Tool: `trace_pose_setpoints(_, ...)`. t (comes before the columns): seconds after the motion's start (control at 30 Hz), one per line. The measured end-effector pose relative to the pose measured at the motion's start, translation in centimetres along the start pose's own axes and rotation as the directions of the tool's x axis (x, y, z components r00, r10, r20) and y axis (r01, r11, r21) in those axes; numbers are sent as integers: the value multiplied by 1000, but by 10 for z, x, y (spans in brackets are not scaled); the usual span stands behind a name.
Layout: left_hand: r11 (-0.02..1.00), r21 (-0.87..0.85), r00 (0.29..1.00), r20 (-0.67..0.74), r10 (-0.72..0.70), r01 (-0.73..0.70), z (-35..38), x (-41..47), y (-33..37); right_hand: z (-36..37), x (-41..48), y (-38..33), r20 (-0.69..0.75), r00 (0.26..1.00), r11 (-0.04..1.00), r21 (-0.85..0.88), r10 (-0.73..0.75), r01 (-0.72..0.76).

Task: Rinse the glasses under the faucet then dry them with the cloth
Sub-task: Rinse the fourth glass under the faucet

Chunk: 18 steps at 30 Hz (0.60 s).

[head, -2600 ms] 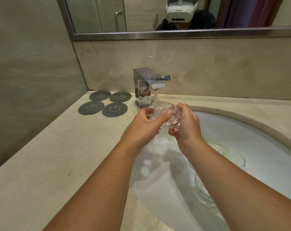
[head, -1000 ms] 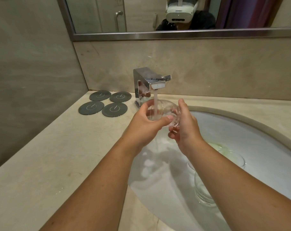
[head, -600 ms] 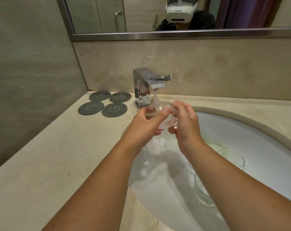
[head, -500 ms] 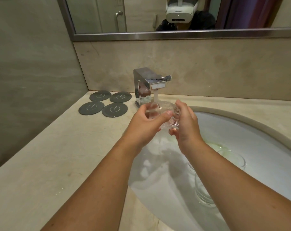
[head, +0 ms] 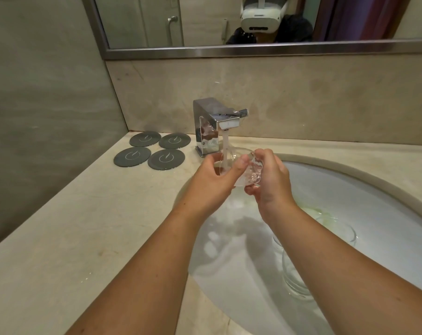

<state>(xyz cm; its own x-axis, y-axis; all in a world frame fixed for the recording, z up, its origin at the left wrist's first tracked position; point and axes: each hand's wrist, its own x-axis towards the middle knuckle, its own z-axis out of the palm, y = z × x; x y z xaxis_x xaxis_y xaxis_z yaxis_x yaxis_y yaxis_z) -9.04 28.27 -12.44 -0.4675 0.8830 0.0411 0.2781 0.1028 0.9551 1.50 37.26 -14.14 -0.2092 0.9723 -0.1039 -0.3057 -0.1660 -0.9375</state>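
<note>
Under the square chrome faucet (head: pixel 212 126), the clear glass (head: pixel 241 174) is half hidden by both hands, its outline hard to trace through the running water (head: pixel 225 151). The left hand (head: pixel 212 182) curls round its mouth end, thumb across the rim; the right hand (head: pixel 271 184) grips the thick base with bent fingers. A second glass (head: pixel 294 276) sits in the white oval sink (head: pixel 350 189) — partly behind the right forearm. Round grey coasters (head: pixel 166 159) lie far left on the beige stone counter (head: pixel 72 226).

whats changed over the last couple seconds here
Nothing taken up or let go: left hand and right hand keep gripping the glass, rocking it under the faucet stream; its mouth now faces left, water running in. Two glasses in the sink and coasters unmoved.
</note>
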Motion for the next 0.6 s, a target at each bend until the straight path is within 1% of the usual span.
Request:
trace_pose_setpoints(0.1,998,-68,1000,-8,16,-17,-1,0,3,0,2,1,18,1000,1000,5,5,-5)
trace_pose_setpoints(0.23,994,-83,997,-23,68,-69,-2,0,4,-1,3,1,22,994,994,-25,110,-109)
trace_pose_setpoints(0.3,993,-74,996,-15,86,-87,-3,1,4,0,1,-1,22,990,991,-15,136,-136)
trace_pose_setpoints(0.43,995,-89,998,42,52,-48,-2,2,1,2,-1,0,-4,994,994,39,105,-105)
trace_pose_setpoints(0.6,991,-122,998,43,-41,46,-1,0,3,1,0,1,-9,1000,1000,18,12,-12)
